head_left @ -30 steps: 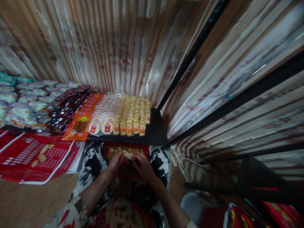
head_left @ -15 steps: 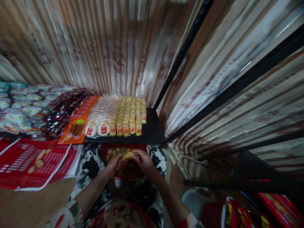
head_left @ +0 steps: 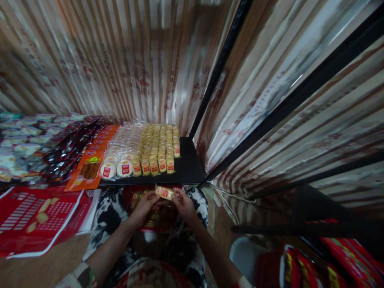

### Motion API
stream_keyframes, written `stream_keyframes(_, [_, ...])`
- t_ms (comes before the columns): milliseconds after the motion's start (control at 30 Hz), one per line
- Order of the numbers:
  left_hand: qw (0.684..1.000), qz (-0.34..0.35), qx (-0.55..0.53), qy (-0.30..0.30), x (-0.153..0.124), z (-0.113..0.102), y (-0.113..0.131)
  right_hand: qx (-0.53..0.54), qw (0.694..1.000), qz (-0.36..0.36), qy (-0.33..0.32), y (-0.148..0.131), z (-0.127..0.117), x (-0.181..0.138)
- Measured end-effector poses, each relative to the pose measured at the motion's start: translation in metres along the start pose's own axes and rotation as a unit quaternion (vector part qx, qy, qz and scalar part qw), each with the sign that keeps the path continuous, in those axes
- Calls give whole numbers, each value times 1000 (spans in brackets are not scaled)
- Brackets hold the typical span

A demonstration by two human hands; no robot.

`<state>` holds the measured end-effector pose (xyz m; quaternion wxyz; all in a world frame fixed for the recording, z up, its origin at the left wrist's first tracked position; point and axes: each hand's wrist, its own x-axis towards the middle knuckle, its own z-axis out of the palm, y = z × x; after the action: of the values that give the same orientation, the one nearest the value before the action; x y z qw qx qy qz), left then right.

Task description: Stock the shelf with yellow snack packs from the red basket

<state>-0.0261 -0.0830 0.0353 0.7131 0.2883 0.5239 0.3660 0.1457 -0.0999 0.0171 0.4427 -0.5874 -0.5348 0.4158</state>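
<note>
"Why is the small yellow packet (head_left: pixel 164 193) held by its two ends?"

"I think it is so that the middle is free: the reddish label faces upward and no finger covers it."

"And on the black shelf (head_left: pixel 190 162), why such close rows?"

"Probably to save room and to let each kind be seen. On the shelf, the yellow packets in rows (head_left: pixel 154 150) show their labels toward its near edge. Farther left along the shelf come the white round packets (head_left: pixel 124 169), then an orange pouch (head_left: pixel 91 164)."

"Where is the held packet, compared with the hands?"

"It lies between them, just before the shelf's near edge, above the red container (head_left: pixel 160 229), which is lower than the shelf. Its contents are too dim to tell well."

"How closed are the hands?"

"Both have their fingers closed on this one packet. The left hand (head_left: pixel 146 206) grips the left end, the right hand (head_left: pixel 182 202) pinches the right end."
</note>
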Motion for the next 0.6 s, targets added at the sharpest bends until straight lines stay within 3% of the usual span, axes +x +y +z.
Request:
stream_keyframes(133, [997,56,30,39,-1,17,10,-29,999,-18,-20,-2,-6,-5])
stream_keyframes(333, [973,171,156,10,-3,37,29,-223,965,-124,62,-16,-24,-3])
stream_keyframes(500, [936,225,270,-25,2,53,40,-192,973,-118,43,-27,-32,6])
stream_keyframes(600, [931,243,273,-3,7,67,43,-138,984,-81,75,-23,-36,19])
